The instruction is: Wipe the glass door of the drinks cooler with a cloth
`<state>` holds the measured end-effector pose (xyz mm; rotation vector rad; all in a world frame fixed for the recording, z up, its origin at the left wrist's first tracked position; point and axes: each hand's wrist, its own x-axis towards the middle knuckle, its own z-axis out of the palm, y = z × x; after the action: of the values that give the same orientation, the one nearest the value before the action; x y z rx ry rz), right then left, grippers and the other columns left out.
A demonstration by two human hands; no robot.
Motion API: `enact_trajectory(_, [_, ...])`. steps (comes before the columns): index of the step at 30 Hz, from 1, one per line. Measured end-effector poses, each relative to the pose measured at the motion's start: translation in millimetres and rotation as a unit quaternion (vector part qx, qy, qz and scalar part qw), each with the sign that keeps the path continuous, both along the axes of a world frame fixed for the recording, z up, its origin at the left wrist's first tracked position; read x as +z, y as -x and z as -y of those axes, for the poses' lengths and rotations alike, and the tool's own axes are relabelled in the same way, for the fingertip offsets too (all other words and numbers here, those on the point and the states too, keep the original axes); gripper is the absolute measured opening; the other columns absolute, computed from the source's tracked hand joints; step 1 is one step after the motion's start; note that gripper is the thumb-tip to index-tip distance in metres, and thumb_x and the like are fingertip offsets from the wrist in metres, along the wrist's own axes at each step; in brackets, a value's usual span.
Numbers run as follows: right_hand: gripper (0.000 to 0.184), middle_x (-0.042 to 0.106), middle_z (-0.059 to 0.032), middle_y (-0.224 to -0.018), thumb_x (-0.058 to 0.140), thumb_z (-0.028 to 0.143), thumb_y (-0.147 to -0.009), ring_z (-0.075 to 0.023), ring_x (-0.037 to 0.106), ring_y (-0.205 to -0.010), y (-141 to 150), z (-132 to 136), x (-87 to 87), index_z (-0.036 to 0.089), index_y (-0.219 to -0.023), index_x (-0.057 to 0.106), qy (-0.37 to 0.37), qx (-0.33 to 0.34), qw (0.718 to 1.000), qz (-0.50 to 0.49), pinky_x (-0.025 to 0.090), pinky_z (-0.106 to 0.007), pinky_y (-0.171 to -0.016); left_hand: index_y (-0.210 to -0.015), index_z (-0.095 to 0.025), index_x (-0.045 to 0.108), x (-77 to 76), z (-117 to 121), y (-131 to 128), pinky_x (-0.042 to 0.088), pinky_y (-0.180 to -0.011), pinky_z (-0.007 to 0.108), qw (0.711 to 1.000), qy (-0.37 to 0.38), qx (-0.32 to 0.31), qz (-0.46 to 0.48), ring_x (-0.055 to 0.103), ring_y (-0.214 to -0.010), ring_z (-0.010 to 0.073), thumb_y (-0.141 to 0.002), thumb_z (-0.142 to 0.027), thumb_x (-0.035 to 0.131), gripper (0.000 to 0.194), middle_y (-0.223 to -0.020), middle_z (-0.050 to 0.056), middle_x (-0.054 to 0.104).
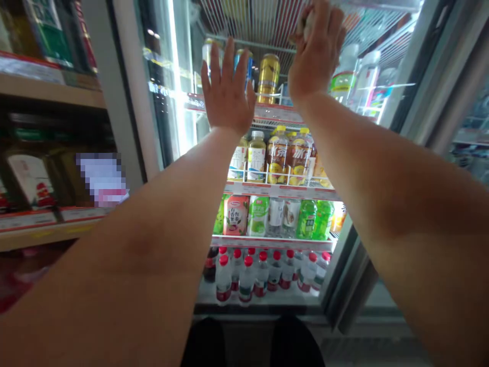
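Both my arms reach into a lit drinks fridge. My left hand (229, 97) is open, fingers spread, in front of the upper shelf's cans; whether it touches them I cannot tell. Just to its right stands a gold can (269, 76), and a blue can (249, 66) shows partly behind its fingers. My right hand (317, 61) is raised higher, close to the top wire shelf (263, 23). Its fingers are curled around something pale, mostly hidden by the hand. White-capped bottles (344, 76) stand right of that hand.
Lower shelves carry yellow-capped tea bottles (278, 155), green and pink drink bottles (259, 216), and several red-capped water bottles (247, 280) at the bottom. A metal door frame (412, 97) borders the right side. Shelves of packaged goods (30, 178) stand at left.
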<state>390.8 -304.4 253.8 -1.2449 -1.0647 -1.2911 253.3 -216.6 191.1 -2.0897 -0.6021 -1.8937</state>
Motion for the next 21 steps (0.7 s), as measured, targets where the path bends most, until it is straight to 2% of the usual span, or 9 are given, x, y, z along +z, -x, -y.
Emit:
enact_trajectory(2, [0.056, 0.051, -0.0082, -0.157, 0.036, 0.009, -0.101, -0.0253, 0.042, -0.146, 3, -2, -3.5, 0.018, -0.156, 0.048, 0.001, -0.04, 0.999, 0.032, 0.027, -0.042, -0.126, -0.164, -0.041, 0.033, 0.2, 0, 0, -0.006, -0.136, 0.054, 0.999, 0.011, -0.032, -0.004, -0.002, -0.163, 0.0196, -0.098, -0.046, 0.038, 0.066, -0.169, -0.024, 0.018])
enact_trajectory(5, [0.054, 0.057, -0.0027, -0.154, 0.046, 0.014, -0.099, -0.0225, 0.047, -0.143, 4, -2, -15.4, 0.026, -0.15, 0.055, 0.026, -0.05, 0.993, 0.107, 0.033, -0.037, -0.124, -0.165, -0.042, 0.028, 0.2, -1, 1, -0.01, -0.133, 0.064, 0.998, 0.012, -0.059, -0.01, -0.008, -0.163, 0.0198, -0.096, -0.046, 0.044, 0.071, -0.168, -0.023, 0.023])
enact_trajectory(7, [0.054, 0.059, -0.0009, -0.151, 0.044, 0.015, -0.098, -0.021, 0.049, -0.14, 2, -2, -19.4, 0.032, -0.148, 0.056, -0.004, -0.052, 0.997, 0.062, 0.038, -0.035, -0.12, -0.164, -0.046, 0.029, -0.2, -1, 1, -0.007, -0.135, 0.06, 0.999, 0.004, -0.052, -0.006, -0.006, -0.163, 0.0188, -0.096, -0.045, 0.046, 0.07, -0.167, -0.023, 0.026])
enact_trajectory(10, [0.057, 0.054, -0.0048, -0.156, 0.038, 0.017, -0.098, -0.025, 0.044, -0.144, 0, -2, -20.3, 0.032, -0.152, 0.05, -0.045, -0.067, 0.996, -0.032, 0.037, -0.042, -0.121, -0.163, -0.039, 0.035, -0.9, -1, 0, -0.002, -0.136, 0.056, 1.0, -0.017, -0.023, 0.006, 0.002, -0.163, 0.0217, -0.1, -0.039, 0.041, 0.063, -0.17, -0.019, 0.022])
enact_trajectory(12, [0.058, 0.056, -0.0078, -0.154, 0.041, 0.016, -0.095, -0.0297, 0.046, -0.142, 1, -3, -22.2, 0.028, -0.15, 0.053, -0.01, -0.074, 0.997, 0.023, 0.038, -0.048, -0.119, -0.163, -0.031, 0.037, -1.3, -2, 0, 0.0, -0.135, 0.058, 1.0, -0.025, 0.001, 0.003, 0.006, -0.163, 0.0246, -0.102, -0.033, 0.04, 0.061, -0.172, -0.013, 0.02])
enact_trajectory(14, [0.056, 0.061, -0.0065, -0.148, 0.046, 0.017, -0.091, -0.0309, 0.051, -0.136, 3, -3, -25.6, 0.029, -0.144, 0.059, 0.032, -0.073, 0.99, 0.119, 0.042, -0.049, -0.115, -0.163, -0.026, 0.037, -1.5, -2, -1, 0.003, -0.134, 0.06, 0.999, -0.037, 0.02, -0.001, 0.009, -0.162, 0.027, -0.103, -0.029, 0.041, 0.06, -0.173, -0.008, 0.021])
enact_trajectory(15, [0.055, 0.063, -0.0054, -0.145, 0.047, 0.017, -0.09, -0.0309, 0.053, -0.134, 3, -3, -27.2, 0.031, -0.141, 0.062, 0.033, -0.068, 0.988, 0.137, 0.044, -0.049, -0.113, -0.163, -0.024, 0.037, -1.6, -3, -1, 0.005, -0.134, 0.06, 0.999, -0.043, 0.025, -0.001, 0.01, -0.162, 0.0278, -0.104, -0.029, 0.041, 0.06, -0.173, -0.006, 0.022])
enact_trajectory(19, [0.055, 0.065, 0.0005, -0.143, 0.043, 0.019, -0.088, -0.0288, 0.053, -0.135, 2, -4, -31.5, 0.049, -0.132, 0.061, -0.067, -0.055, 0.996, 0.019, 0.044, -0.048, -0.112, -0.164, -0.021, 0.036, -0.9, -7, -1, -0.001, -0.135, 0.059, 0.999, -0.045, -0.001, -0.003, 0.006, -0.162, 0.029, -0.104, -0.029, 0.04, 0.061, -0.174, -0.004, 0.02])
enact_trajectory(21, [0.054, 0.066, 0.0025, -0.14, 0.043, 0.02, -0.087, -0.0285, 0.054, -0.133, 2, -2, -34.0, 0.053, -0.127, 0.061, -0.058, -0.058, 0.996, 0.032, 0.045, -0.048, -0.112, -0.164, -0.026, 0.036, -0.5, -7, -1, -0.004, -0.134, 0.06, 0.999, -0.035, -0.029, 0.003, 0.004, -0.163, 0.0279, -0.103, -0.032, 0.041, 0.061, -0.173, -0.009, 0.02])
